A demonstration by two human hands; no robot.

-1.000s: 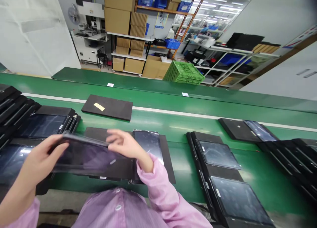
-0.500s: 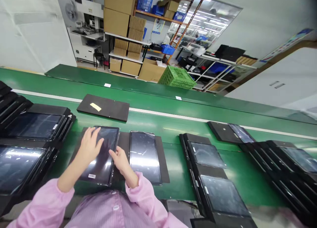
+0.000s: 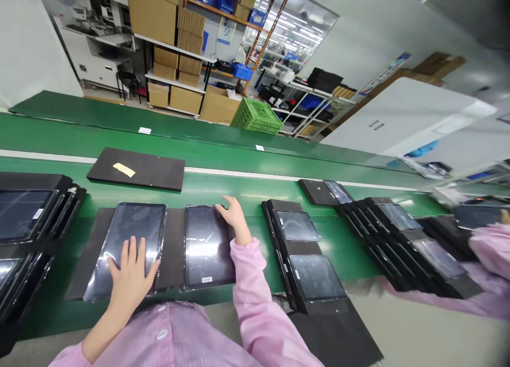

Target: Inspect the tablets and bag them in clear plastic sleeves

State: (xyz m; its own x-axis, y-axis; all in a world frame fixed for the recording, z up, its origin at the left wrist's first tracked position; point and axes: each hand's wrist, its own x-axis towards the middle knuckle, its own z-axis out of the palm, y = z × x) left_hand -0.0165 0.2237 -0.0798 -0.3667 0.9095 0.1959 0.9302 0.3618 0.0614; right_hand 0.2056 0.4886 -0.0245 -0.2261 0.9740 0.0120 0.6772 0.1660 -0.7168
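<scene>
From my far-off seat I look down on a long green belt (image 3: 350,245) in a big, bright work room.

My person's left hand (image 3: 131,269) is open. It lies flat on a dark flat screen (image 3: 137,223), with the fingers apart and pointing up the belt. The palm and fingers cover the lower part of this screen, and it lies on the belt right under the hand.

The right hand (image 3: 234,215) is open too, with the fingers bent a little. They sit at the top right corner of a second dark flat screen (image 3: 207,245), and I can't tell if they press on it. This screen lies just right of the first one. A black mat (image 3: 173,250) lies under and between the two screens. Pink sleeves (image 3: 249,303) cover both arms.

Farther along the belt, to the right of the right hand, more flat screens (image 3: 297,225) sit on black trays. To the left of the left hand, there is a pile of dark screens (image 3: 27,213). Up the belt from the hands lies a black board (image 3: 135,168) with a yellow tag (image 3: 124,169) on it.

At the right end of the belt, another person's pink sleeve (image 3: 492,250) shows. Behind the belt sit a green crate (image 3: 256,116) and shelves with brown boxes (image 3: 151,14).
</scene>
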